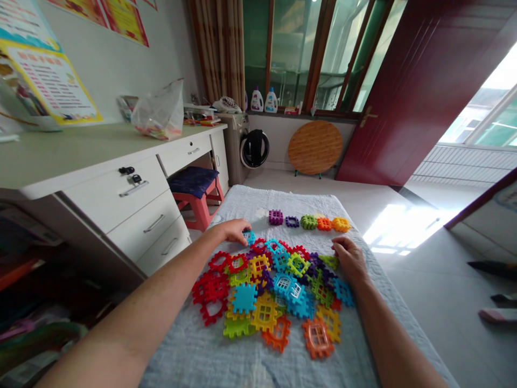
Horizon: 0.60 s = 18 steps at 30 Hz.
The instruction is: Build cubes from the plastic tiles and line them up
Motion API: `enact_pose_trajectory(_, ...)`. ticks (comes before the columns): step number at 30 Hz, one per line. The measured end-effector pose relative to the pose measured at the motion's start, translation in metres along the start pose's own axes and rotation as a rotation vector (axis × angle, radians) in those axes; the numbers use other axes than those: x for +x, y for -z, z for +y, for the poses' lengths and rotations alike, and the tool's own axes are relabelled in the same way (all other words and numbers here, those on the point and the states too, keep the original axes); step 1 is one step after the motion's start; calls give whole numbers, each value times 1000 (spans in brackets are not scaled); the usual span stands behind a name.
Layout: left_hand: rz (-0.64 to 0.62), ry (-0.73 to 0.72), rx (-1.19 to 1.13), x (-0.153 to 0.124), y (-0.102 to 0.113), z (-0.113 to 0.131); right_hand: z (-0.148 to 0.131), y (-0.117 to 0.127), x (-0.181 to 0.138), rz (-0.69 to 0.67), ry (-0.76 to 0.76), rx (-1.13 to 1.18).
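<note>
My left hand [237,231] is closed, with thumb and fingers on a light-blue plastic building tile [249,237] at the far left of the heap. My right hand [351,258] is at the heap's right edge, beside a lime-green tile [330,262]. Its fingers are curled together, and whatever they may hold is hidden. Between my hands lies a loose heap of notched square tiles, among them a red tile [217,285], a yellow tile [265,313] and an orange tile [318,338]. Beyond it, a row of sorted pieces includes a purple stack [276,217], a green stack [309,222] and a yellow stack [341,224].
Everything lies on a surface covered by a pale blue quilted cloth [242,207]. A white desk [121,199] stands to the left, with a red stool [200,202] beside it. Farther back are a washing machine [236,145], a round wooden tabletop [315,146] and a dark red door [407,97].
</note>
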<state>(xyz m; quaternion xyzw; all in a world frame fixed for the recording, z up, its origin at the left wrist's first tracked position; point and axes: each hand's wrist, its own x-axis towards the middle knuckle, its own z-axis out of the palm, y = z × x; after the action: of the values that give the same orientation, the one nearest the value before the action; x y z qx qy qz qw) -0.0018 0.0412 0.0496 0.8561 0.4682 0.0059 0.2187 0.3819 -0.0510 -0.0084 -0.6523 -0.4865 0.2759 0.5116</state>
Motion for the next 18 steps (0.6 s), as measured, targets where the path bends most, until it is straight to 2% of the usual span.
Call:
enact_pose_trajectory(6,-50,34,126,0,-3,5,-2,0,-1,3,3,-14)
enact_pose_trajectory(12,-22,47,224,-3,-6,15,1,0,0,-4,0,-4)
enact_pose_trajectory(18,-3,58,223,2,-8,11,0,0,0,2,1,1)
